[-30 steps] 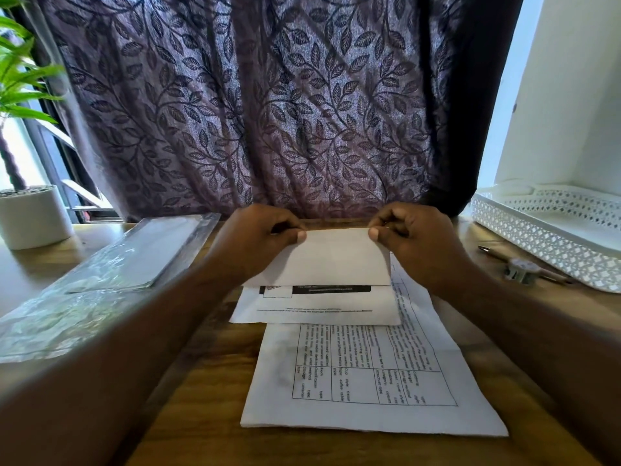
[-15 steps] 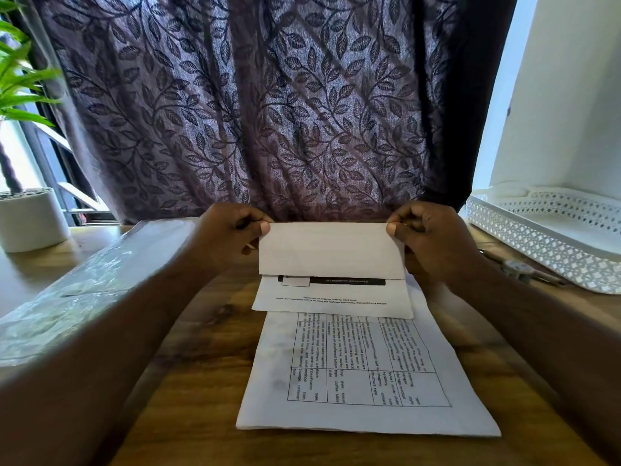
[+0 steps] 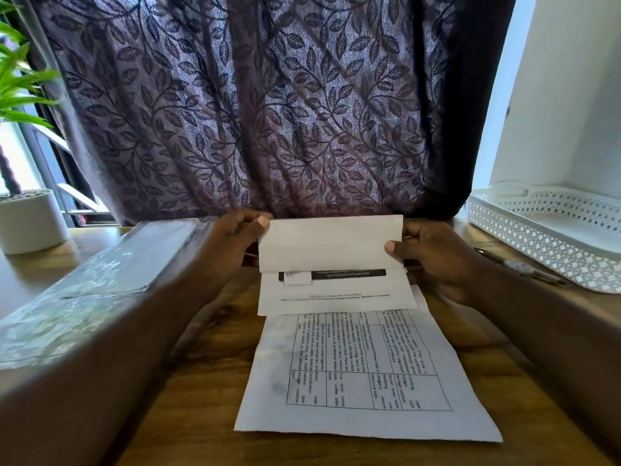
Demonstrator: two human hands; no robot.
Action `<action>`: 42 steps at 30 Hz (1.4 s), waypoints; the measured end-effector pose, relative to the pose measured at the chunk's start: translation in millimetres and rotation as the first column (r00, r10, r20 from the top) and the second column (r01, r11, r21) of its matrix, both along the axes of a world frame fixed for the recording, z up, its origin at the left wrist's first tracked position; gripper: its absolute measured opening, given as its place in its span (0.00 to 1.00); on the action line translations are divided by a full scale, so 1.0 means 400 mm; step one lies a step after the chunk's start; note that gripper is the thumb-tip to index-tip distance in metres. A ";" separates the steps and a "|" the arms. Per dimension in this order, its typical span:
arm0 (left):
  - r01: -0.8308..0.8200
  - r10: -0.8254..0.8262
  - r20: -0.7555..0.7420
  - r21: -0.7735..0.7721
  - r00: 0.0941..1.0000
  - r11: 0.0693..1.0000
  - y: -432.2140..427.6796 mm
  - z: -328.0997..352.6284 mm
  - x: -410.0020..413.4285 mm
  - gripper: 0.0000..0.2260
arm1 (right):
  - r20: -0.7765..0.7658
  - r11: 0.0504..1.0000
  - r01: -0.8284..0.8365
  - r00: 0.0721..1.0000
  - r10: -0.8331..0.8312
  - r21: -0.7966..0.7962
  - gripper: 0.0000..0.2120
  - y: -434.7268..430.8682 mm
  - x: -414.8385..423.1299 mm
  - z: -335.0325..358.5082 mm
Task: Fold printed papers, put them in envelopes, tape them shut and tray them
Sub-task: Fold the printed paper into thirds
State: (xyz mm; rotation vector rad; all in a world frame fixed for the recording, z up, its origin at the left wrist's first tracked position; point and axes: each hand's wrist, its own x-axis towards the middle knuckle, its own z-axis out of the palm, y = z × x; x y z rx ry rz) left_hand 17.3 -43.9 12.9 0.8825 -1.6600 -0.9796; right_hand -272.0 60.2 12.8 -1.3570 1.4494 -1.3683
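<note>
While both hands hold it above a wooden desk [image 3: 201, 381], a folded printed paper [image 3: 331, 243] sits at the far middle of the desk, its blank upper flap turned down toward the camera over a printed lower panel with a black bar. The left hand [image 3: 235, 237] pinches the flap's top left corner between thumb and fingers; the right hand [image 3: 433, 253] grips the right edge, thumb pressed on the front of the flap. Beneath and nearer the camera lies 1 flat printed sheet [image 3: 363, 381] bearing a table of text, partly overlapped by the folded paper. A clear plastic-wrapped packet [image 3: 111, 264] lies at the left, near a white plant pot [image 3: 30, 220]. At the right stand a white perforated tray [image 3: 544, 240] and, just beside it, a pen [image 3: 519, 265]. A leaf-patterned purple curtain [image 3: 268, 105] hangs behind.
</note>
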 end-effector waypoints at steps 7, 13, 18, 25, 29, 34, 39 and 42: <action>0.159 -0.159 -0.006 0.101 0.987 0.982 0.000 -0.027 -0.032 0.08 | 0.094 0.999 0.045 0.995 -0.042 -0.026 0.07 -0.005 -0.003 0.005; 0.101 -0.088 -0.080 0.171 0.993 0.980 -0.008 -0.017 -0.019 0.10 | 0.258 0.999 0.006 0.966 0.003 -0.035 0.13 -0.015 -0.015 0.005; 0.142 -0.100 -0.176 0.245 0.979 0.959 0.004 -0.009 -0.023 0.11 | 0.175 0.983 -0.182 0.967 0.184 -0.029 0.24 -0.012 -0.013 -0.008; 0.234 -0.125 -0.312 0.342 0.942 0.910 0.027 0.003 -0.030 0.10 | 0.144 0.984 -0.173 0.973 0.178 -0.042 0.24 -0.011 -0.006 -0.006; 0.269 -0.130 -0.349 0.386 0.928 0.882 0.038 0.015 -0.033 0.17 | 0.111 0.994 -0.099 0.988 0.104 -0.051 0.12 -0.010 -0.001 -0.002; 0.342 -0.233 -0.319 0.348 0.919 0.873 0.042 0.018 -0.032 0.28 | 0.088 0.997 -0.027 0.996 0.033 -0.074 0.10 -0.008 -0.004 -0.001; 0.196 -0.186 -0.070 0.177 0.980 0.964 0.042 0.006 -0.038 0.06 | 0.112 0.996 -0.018 0.993 0.028 -0.091 0.10 -0.007 -0.005 -0.001; 0.191 -0.198 0.053 0.110 0.979 0.975 0.047 0.003 -0.040 0.05 | 0.180 0.991 0.000 0.983 0.024 -0.133 0.09 -0.006 -0.001 0.002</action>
